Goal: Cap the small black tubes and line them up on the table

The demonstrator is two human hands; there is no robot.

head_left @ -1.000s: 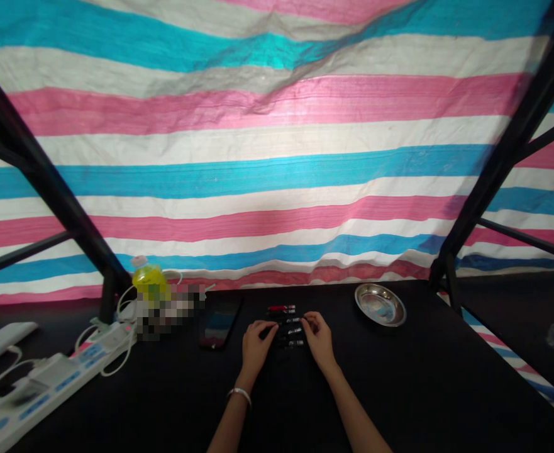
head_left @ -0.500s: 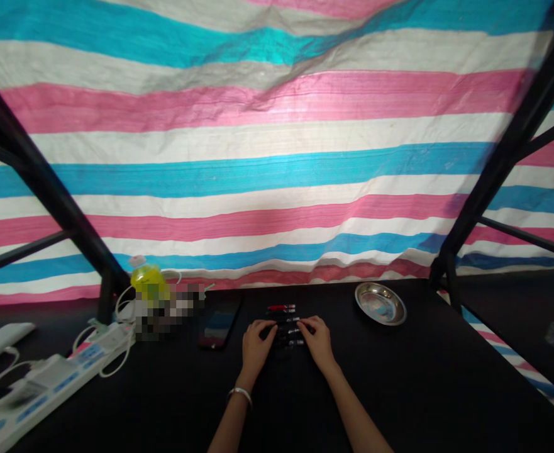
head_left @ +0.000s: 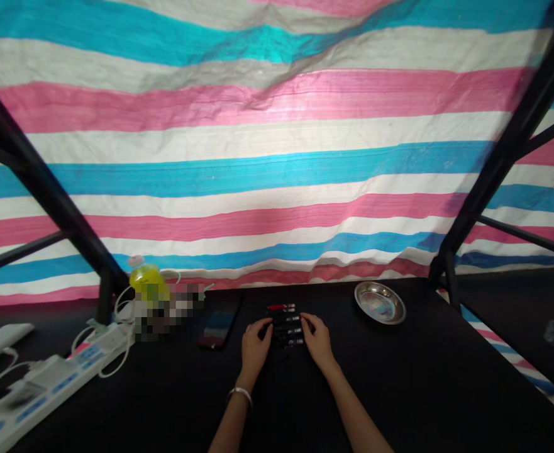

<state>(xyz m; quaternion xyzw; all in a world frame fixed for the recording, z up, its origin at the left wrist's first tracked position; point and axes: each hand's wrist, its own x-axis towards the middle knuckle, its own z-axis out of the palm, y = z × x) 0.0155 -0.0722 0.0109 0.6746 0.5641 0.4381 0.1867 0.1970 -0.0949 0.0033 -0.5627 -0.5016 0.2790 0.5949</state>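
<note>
Several black marker pens [head_left: 287,331] with white print near their right ends lie side by side in a column on the black table. A red pen [head_left: 280,307] lies at the far end of the column. My left hand [head_left: 255,343] is at the left ends of the black pens, thumb and forefinger bent close together on one end. At the opposite ends, my right hand [head_left: 317,340] pinches in the same way by the upper black pen [head_left: 288,319]. The fingertips are small and dark, so exact contact is hard to see.
A dark phone [head_left: 219,324] lies left of the pens. A round metal dish [head_left: 380,302] stands at the right. On the left are a white power strip [head_left: 55,384] with cables and a yellow object [head_left: 148,280]. Black frame bars and a striped sheet [head_left: 277,170] stand behind.
Both hands have shifted slightly outward, so the fingers cover less of the pens and the white-printed ends show more. The dish and phone stay in place.
</note>
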